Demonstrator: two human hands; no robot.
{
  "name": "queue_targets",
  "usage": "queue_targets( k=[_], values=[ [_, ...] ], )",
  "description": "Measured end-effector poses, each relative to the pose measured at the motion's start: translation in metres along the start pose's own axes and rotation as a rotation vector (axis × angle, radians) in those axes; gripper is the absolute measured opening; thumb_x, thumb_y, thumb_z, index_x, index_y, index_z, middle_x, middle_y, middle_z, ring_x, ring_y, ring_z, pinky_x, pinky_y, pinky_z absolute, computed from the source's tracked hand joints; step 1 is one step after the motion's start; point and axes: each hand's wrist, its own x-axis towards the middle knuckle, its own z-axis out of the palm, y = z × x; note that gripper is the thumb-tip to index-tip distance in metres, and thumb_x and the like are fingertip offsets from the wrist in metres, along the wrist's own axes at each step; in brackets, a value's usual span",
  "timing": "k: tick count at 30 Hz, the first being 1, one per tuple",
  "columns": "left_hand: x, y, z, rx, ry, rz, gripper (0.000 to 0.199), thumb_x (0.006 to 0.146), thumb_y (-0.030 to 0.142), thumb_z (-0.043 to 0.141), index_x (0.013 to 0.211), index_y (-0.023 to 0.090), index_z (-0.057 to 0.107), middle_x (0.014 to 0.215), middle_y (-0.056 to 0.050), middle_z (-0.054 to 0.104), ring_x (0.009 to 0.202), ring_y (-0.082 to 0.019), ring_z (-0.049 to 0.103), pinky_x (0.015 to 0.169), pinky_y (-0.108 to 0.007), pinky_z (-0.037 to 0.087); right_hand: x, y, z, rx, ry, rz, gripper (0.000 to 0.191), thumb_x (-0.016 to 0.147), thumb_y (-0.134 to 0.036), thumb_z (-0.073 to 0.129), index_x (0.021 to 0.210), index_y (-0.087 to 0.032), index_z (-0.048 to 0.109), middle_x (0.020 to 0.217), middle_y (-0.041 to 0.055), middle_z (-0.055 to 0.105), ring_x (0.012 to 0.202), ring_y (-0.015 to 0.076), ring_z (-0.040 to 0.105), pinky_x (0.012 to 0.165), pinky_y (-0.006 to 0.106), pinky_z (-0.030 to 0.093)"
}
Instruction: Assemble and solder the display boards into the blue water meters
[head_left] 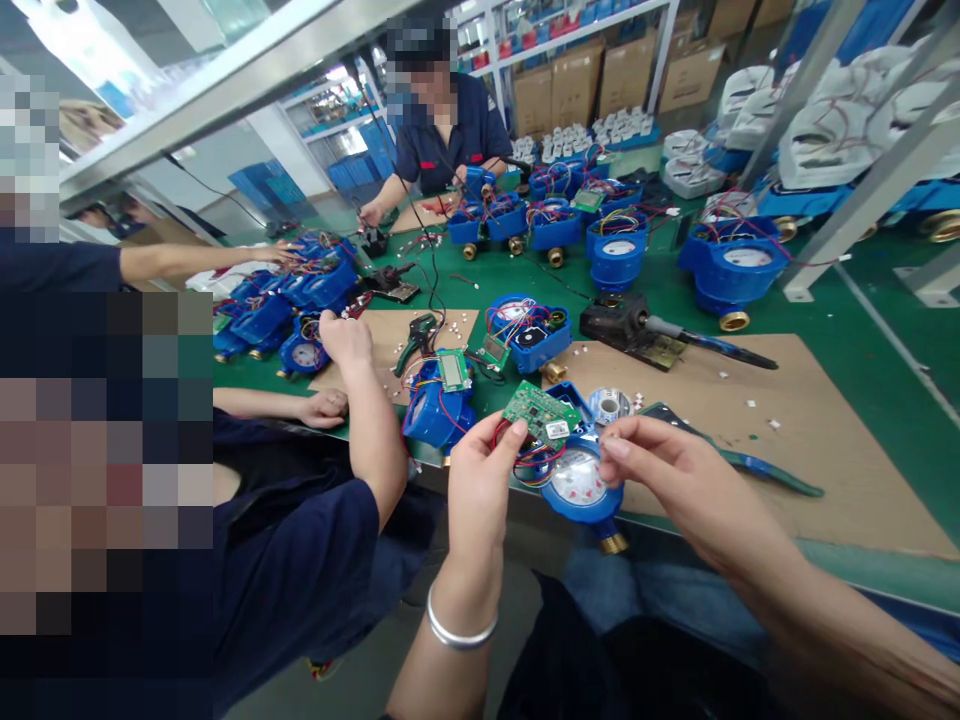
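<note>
My left hand (484, 465) grips a green circuit board (541, 412) by its left edge, thumb on top. Red and other coloured wires trail beneath the board. Just under it, at the table's front edge, is a blue water meter (581, 482) with a round clear dial and a brass fitting pointing toward me. To the right of the board, my right hand (649, 455) has thumb and forefinger pinched together above the meter's edge. Whatever sits in that pinch is too small to make out. A roll of solder wire (609, 405) stands behind the meter.
Pliers with green handles (772, 472) lie on the brown board (817, 420) at right, near a soldering iron (709, 345) in its black stand (615, 318). Another open blue meter (529, 335) stands ahead. Co-workers sit at left and across; one arm (371, 400) reaches close by.
</note>
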Motion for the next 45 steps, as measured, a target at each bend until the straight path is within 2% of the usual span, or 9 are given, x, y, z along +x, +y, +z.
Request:
queue_targets(
  k=[11, 16, 19, 21, 25, 30, 33, 39, 45],
  values=[
    [-0.011, -0.008, 0.005, 0.133, 0.085, 0.044, 0.03, 0.081, 0.04, 0.066, 0.102, 0.019, 0.067, 0.087, -0.002, 0.069, 0.08, -0.017, 0.061, 0.076, -0.027, 0.048, 0.006, -0.003, 0.008, 0.028, 0.016, -0.024, 0.023, 0.085, -0.042, 0.063, 0.089, -0.02, 0.061, 0.087, 0.0049, 0.07, 0.084, 0.0171, 0.067, 0.077, 0.029, 0.055],
    [-0.028, -0.011, 0.016, 0.605, 0.112, 0.534, 0.026, 0.09, 0.021, 0.054, 0.114, 0.023, 0.064, 0.107, -0.006, 0.068, 0.099, -0.019, 0.062, 0.091, -0.033, 0.046, 0.006, -0.005, 0.008, 0.104, 0.101, -0.169, 0.018, 0.088, -0.039, 0.06, 0.093, -0.022, 0.06, 0.129, 0.0055, 0.055, 0.083, 0.0139, 0.066, 0.071, 0.027, 0.056],
    [-0.034, -0.02, 0.022, 0.762, 0.049, 0.814, 0.042, 0.087, 0.01, 0.052, 0.127, 0.024, 0.055, 0.115, -0.008, 0.066, 0.109, -0.021, 0.059, 0.099, -0.038, 0.043, 0.006, -0.006, 0.006, 0.103, 0.105, -0.214, 0.018, 0.09, -0.039, 0.056, 0.094, -0.022, 0.057, 0.12, 0.0053, 0.058, 0.081, 0.013, 0.064, 0.072, 0.027, 0.054],
    [-0.037, -0.024, 0.024, 0.749, 0.01, 0.853, 0.049, 0.086, 0.007, 0.052, 0.132, 0.026, 0.051, 0.123, -0.009, 0.061, 0.115, -0.022, 0.056, 0.102, -0.04, 0.042, 0.006, -0.004, 0.005, 0.094, 0.112, -0.236, 0.017, 0.091, -0.039, 0.054, 0.093, -0.022, 0.057, 0.105, 0.0036, 0.061, 0.081, 0.0129, 0.061, 0.077, 0.027, 0.052],
    [-0.041, -0.018, 0.026, 0.511, -0.091, 0.719, 0.04, 0.088, 0.016, 0.053, 0.128, 0.024, 0.055, 0.135, -0.009, 0.052, 0.125, -0.024, 0.049, 0.106, -0.041, 0.04, 0.008, 0.001, 0.002, 0.079, 0.116, -0.243, 0.02, 0.092, -0.04, 0.051, 0.087, -0.021, 0.055, 0.09, 0.0015, 0.058, 0.079, 0.0133, 0.057, 0.073, 0.025, 0.048],
    [-0.029, 0.0, 0.022, 0.147, -0.073, 0.205, 0.031, 0.093, 0.036, 0.048, 0.116, 0.021, 0.061, 0.131, -0.009, 0.055, 0.121, -0.023, 0.052, 0.096, -0.034, 0.047, 0.008, 0.0, 0.0, 0.015, 0.044, -0.278, 0.02, 0.094, -0.037, 0.048, 0.086, -0.02, 0.055, 0.087, 0.0017, 0.057, 0.079, 0.0137, 0.053, 0.073, 0.025, 0.044],
    [-0.017, 0.005, 0.018, 0.074, -0.234, 0.004, 0.041, 0.084, 0.037, 0.062, 0.122, 0.021, 0.056, 0.126, -0.008, 0.059, 0.118, -0.021, 0.054, 0.098, -0.031, 0.045, 0.007, -0.005, 0.0, -0.054, -0.029, -0.304, 0.019, 0.095, -0.035, 0.047, 0.087, -0.02, 0.056, 0.087, 0.0015, 0.057, 0.08, 0.0136, 0.053, 0.073, 0.025, 0.044],
    [-0.012, 0.006, 0.02, -0.061, -0.323, -0.097, 0.057, 0.072, 0.026, 0.074, 0.124, 0.018, 0.051, 0.121, -0.009, 0.06, 0.109, -0.022, 0.058, 0.093, -0.032, 0.046, 0.009, -0.009, -0.003, -0.194, -0.07, -0.352, 0.018, 0.094, -0.034, 0.048, 0.088, -0.02, 0.058, 0.1, 0.0049, 0.06, 0.097, 0.018, 0.055, 0.083, 0.031, 0.045],
    [-0.018, 0.001, 0.027, 0.024, -0.155, 0.0, 0.042, 0.074, 0.03, 0.074, 0.109, 0.021, 0.053, 0.099, -0.003, 0.063, 0.092, -0.017, 0.06, 0.084, -0.028, 0.047, 0.01, -0.004, -0.013, -0.311, 0.077, -0.347, 0.016, 0.088, -0.037, 0.057, 0.088, -0.021, 0.061, 0.09, 0.0034, 0.061, 0.084, 0.0173, 0.057, 0.074, 0.03, 0.047]
  ],
)
